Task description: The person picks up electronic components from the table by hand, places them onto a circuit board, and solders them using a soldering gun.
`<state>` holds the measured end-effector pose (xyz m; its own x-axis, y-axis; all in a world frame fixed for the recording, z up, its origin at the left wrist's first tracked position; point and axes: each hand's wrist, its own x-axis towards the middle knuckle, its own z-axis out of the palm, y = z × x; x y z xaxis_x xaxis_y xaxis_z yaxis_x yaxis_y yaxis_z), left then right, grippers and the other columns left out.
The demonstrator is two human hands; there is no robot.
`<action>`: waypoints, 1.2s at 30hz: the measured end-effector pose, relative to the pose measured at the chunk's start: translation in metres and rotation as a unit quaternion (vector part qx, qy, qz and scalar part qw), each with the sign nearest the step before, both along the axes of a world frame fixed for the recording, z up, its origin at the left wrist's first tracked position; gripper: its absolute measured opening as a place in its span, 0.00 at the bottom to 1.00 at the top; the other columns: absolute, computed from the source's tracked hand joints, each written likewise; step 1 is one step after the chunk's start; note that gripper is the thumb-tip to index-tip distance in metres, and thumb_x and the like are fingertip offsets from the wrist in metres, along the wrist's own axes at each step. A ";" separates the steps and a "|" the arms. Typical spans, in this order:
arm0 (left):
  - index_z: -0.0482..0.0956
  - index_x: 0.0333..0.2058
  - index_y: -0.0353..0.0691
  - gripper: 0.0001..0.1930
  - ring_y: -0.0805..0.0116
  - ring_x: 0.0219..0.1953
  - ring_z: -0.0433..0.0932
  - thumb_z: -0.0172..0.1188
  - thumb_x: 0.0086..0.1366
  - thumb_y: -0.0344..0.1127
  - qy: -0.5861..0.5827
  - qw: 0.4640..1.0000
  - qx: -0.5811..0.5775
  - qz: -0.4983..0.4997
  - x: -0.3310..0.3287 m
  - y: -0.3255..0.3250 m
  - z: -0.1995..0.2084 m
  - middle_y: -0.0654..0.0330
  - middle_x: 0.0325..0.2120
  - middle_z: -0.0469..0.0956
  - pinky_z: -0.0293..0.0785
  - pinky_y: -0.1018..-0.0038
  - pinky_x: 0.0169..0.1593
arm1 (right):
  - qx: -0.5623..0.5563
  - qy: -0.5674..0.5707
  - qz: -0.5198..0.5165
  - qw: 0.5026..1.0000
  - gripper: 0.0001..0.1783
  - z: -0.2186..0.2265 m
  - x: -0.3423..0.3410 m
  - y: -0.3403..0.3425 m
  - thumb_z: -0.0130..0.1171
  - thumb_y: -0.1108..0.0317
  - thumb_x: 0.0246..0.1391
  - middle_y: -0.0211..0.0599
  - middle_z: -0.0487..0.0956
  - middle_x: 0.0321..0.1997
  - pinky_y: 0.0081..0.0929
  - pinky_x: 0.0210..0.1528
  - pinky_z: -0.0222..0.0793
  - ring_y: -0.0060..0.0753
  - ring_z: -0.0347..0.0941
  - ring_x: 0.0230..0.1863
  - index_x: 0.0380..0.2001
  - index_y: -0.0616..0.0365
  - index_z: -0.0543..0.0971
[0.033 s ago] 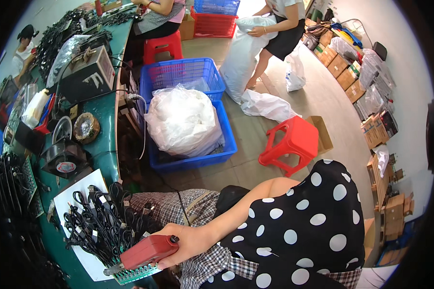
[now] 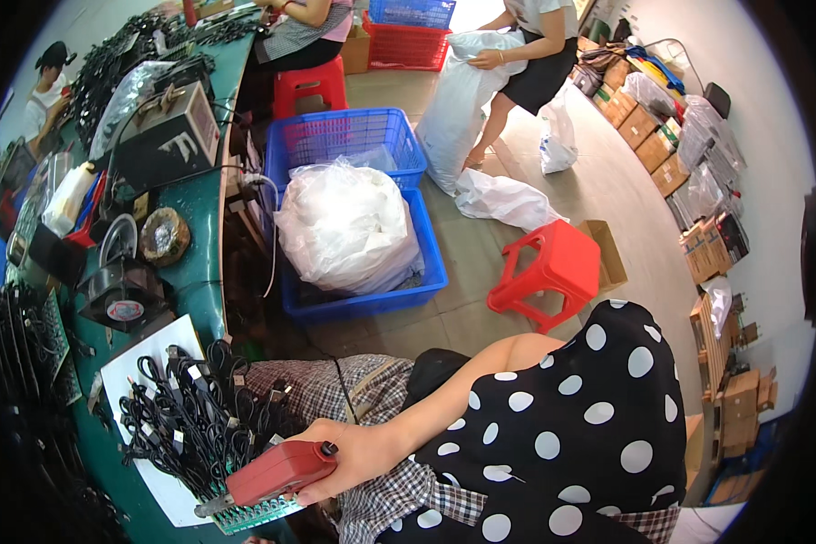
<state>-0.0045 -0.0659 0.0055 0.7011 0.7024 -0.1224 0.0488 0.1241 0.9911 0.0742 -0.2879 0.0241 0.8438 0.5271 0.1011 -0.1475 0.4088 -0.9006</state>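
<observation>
My right hand [image 2: 358, 461] is closed round a red hand tool [image 2: 286, 473] with a grey metal tip. That tip rests over the near end of a green circuit-board strip [image 2: 254, 517] with a row of joints along it. From the strip, a bundle of black cables [image 2: 186, 412] with metal plugs fans out over a white board [image 2: 159, 494] at the table's edge. Of my left hand only a sliver of skin [image 2: 259, 541] shows at the lower edge; its fingers are hidden.
On the green table [image 2: 210, 218] stand a black fan [image 2: 122, 295], a tape roll [image 2: 164, 237] and a metal power box [image 2: 168, 136]. Blue crates [image 2: 363, 308], one holding a white bag [image 2: 346, 227], and a red stool [image 2: 553, 267] stand beyond my lap. Other people are further off.
</observation>
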 end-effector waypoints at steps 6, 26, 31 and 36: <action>0.69 0.35 0.37 0.09 0.68 0.32 0.68 0.55 0.55 0.26 -0.040 0.999 0.000 -0.014 0.010 -0.012 0.000 0.60 0.29 0.69 0.65 0.77 0.37 | 0.004 -0.027 -0.018 0.999 0.19 -0.007 0.003 0.004 0.61 0.68 0.46 0.30 0.76 0.31 0.19 0.35 0.65 0.18 0.69 0.31 0.42 0.62 0.72; 0.63 0.36 0.35 0.13 0.72 0.26 0.71 0.52 0.51 0.17 -0.007 0.997 -0.040 0.061 -0.001 -0.008 -0.011 0.58 0.23 0.70 0.70 0.81 0.31 | -0.246 0.048 0.221 0.942 0.31 0.002 0.027 -0.008 0.63 0.72 0.42 0.40 0.73 0.48 0.21 0.44 0.68 0.24 0.72 0.44 0.52 0.64 0.65; 0.63 0.36 0.36 0.11 0.76 0.26 0.66 0.50 0.53 0.21 -0.038 0.999 0.024 -0.010 0.001 0.003 -0.021 0.62 0.26 0.67 0.65 0.80 0.28 | -0.177 -0.063 0.116 0.975 0.32 -0.014 0.018 -0.003 0.65 0.70 0.41 0.40 0.73 0.49 0.24 0.49 0.66 0.25 0.71 0.46 0.52 0.63 0.67; 0.66 0.36 0.37 0.12 0.69 0.27 0.72 0.56 0.53 0.25 -0.128 0.990 0.034 -0.053 0.006 -0.011 -0.023 0.58 0.27 0.71 0.69 0.79 0.29 | -0.010 0.026 0.006 1.000 0.23 -0.011 0.006 0.007 0.62 0.66 0.46 0.30 0.77 0.33 0.20 0.39 0.66 0.16 0.70 0.35 0.46 0.62 0.70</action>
